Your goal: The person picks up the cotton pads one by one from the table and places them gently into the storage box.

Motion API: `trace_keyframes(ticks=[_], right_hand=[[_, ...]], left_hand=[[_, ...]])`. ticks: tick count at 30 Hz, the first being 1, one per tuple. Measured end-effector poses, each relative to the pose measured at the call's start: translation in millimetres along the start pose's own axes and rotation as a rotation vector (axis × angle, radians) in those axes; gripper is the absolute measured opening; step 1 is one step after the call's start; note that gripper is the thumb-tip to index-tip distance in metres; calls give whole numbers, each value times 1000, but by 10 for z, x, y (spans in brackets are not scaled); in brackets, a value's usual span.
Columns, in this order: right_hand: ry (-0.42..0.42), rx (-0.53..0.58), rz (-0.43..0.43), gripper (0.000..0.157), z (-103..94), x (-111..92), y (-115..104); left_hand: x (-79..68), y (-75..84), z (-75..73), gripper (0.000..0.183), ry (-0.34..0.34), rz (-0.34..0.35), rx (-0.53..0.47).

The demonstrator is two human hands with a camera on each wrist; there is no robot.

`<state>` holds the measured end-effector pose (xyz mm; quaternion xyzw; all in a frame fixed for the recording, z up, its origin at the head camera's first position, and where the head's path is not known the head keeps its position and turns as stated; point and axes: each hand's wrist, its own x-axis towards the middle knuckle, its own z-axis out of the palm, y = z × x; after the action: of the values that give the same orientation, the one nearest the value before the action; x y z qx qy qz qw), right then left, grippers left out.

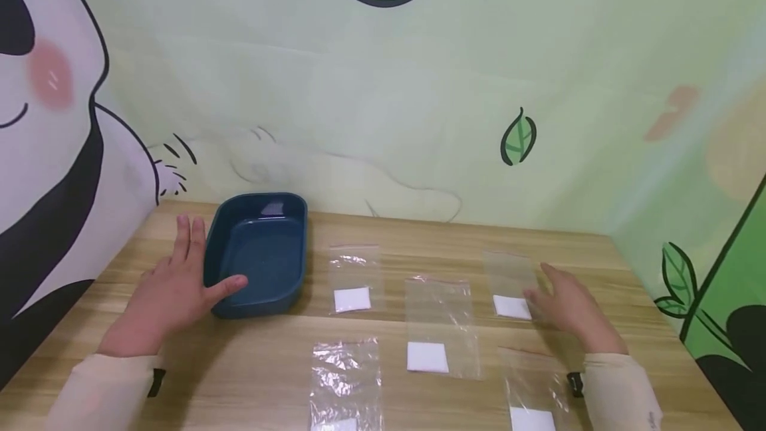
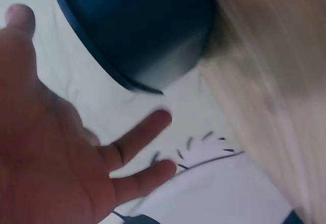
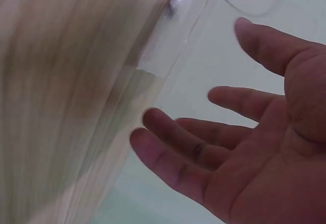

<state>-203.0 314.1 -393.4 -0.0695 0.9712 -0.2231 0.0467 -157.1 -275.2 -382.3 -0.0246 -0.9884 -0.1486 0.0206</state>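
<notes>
At the left of the head view, my left hand (image 1: 170, 294) is spread beside a dark blue rectangular dish (image 1: 257, 304), thumb over its near left side. The left wrist view shows the fingers straight and apart, with nothing held and the dish (image 2: 147, 30) close by. My right hand (image 1: 571, 304) hovers by the right edge of a clear zip bag (image 1: 509, 268) with a white rectangular piece (image 1: 511, 307) at its lower end. In the right wrist view that hand (image 3: 239, 147) has loosely spread fingers holding nothing. Whether it touches the bag I cannot tell.
More clear zip bags with white pieces lie flat: one at back left (image 1: 355, 270), one in the middle (image 1: 439, 308), one at front left (image 1: 345, 381) and one at front right (image 1: 535, 378). The wooden table (image 1: 251, 378) meets a printed backdrop (image 1: 389, 85) behind.
</notes>
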Motion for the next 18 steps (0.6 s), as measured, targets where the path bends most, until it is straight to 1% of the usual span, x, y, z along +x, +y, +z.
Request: trace_keyframes(ticks=[3, 6, 9, 12, 15, 18], right_hand=[[-31, 5, 9, 71, 19, 33, 41], [-56, 17, 8, 68, 46, 59, 38], [-66, -9, 6, 66, 70, 86, 14], [-72, -33, 22, 66, 87, 106, -8], [-62, -42, 31, 64, 106, 120, 2], [-41, -62, 27, 58, 125, 133, 15]], left_hand=[[14, -133, -2, 124, -83, 7, -33], [0, -214, 33, 125, -134, 35, -82], [5, -255, 81, 124, -165, 72, -136], [23, -262, 123, 123, -191, 92, -187], [43, -252, 151, 124, -209, 90, -214], [37, -260, 146, 125, -215, 85, -233]])
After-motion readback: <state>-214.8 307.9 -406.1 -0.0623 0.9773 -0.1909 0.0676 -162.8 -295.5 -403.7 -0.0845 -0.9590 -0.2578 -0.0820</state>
